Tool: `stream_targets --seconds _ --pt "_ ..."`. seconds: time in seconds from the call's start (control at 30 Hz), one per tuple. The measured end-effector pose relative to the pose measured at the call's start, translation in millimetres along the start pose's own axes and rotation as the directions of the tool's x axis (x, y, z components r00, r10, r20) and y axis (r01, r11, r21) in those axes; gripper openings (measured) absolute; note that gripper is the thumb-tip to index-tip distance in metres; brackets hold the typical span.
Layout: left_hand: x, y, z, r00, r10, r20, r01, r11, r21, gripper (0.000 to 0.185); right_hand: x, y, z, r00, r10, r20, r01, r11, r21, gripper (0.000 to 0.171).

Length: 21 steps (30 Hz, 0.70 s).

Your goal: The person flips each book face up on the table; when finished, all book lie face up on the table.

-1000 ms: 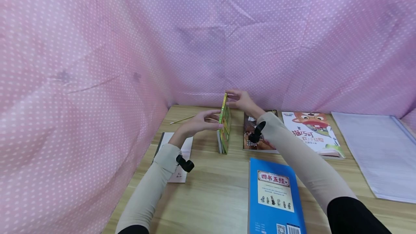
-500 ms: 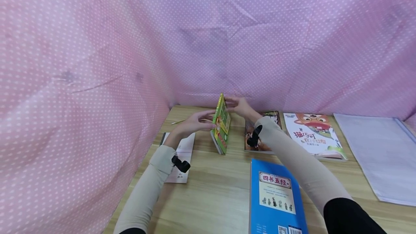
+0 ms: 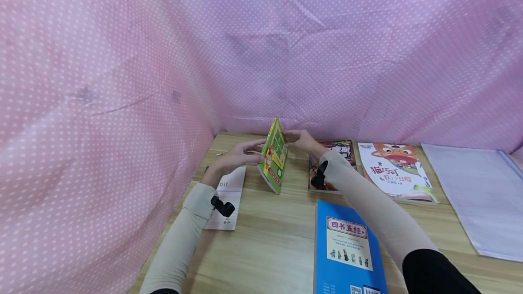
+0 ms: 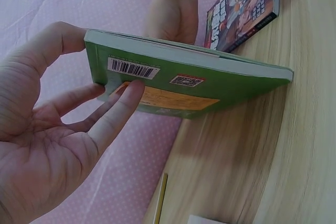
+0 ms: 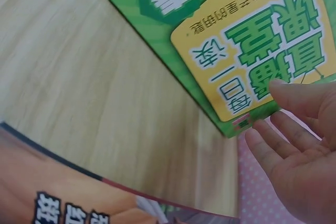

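A green-and-yellow paperback book stands on edge on the table, leaning to the left. My left hand holds it from the left. In the left wrist view, the thumb hooks on the page-edge corner and the fingers press the green back cover near the barcode. My right hand is at the book's far right side, fingers nearly straight. The right wrist view has its thumb against the front cover and the other fingertips by the cover's edge; whether those touch is unclear.
A dark-covered book and a white cartoon-covered book lie right of centre. Nearer lies a blue book. A translucent plastic folder is far right. A white booklet and a pencil lie left, before a pink dotted curtain.
The book has tipped to the left, so more of its front cover shows. My left hand has shifted left with it, and my right hand has come lower along the cover.
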<state>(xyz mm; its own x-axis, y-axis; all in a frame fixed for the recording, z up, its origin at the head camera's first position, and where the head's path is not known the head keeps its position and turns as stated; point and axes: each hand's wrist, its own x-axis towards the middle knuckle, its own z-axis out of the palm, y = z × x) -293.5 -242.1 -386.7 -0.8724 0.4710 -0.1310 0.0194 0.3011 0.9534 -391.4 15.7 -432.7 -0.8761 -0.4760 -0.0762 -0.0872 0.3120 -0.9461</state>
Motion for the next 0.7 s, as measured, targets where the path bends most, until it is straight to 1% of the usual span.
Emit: stream_targets --seconds 0.27,0.37,0.57,0.7 --pt "-4.0 -8.5 -9.0 1.000 -0.004 -0.003 0.004 1.000 0.022 0.068 3 10 1 0.999 0.018 0.027 -0.016 0.996 -0.083 0.061" --pt "-6.2 -11.5 -12.5 1.000 -0.005 -0.009 0.005 1.000 0.027 0.068 3 11 1 0.999 0.031 0.033 -0.029 0.996 -0.081 0.061" --pt "-11.0 -21.4 -19.8 0.999 -0.034 -0.021 0.034 0.999 0.021 0.068 6 15 2 0.997 0.067 0.034 -0.064 0.995 -0.075 0.062" --pt "-13.8 -27.6 -24.8 0.999 -0.043 -0.018 0.043 0.999 0.025 0.069 7 16 3 0.997 0.063 0.044 -0.059 0.994 -0.089 0.062"
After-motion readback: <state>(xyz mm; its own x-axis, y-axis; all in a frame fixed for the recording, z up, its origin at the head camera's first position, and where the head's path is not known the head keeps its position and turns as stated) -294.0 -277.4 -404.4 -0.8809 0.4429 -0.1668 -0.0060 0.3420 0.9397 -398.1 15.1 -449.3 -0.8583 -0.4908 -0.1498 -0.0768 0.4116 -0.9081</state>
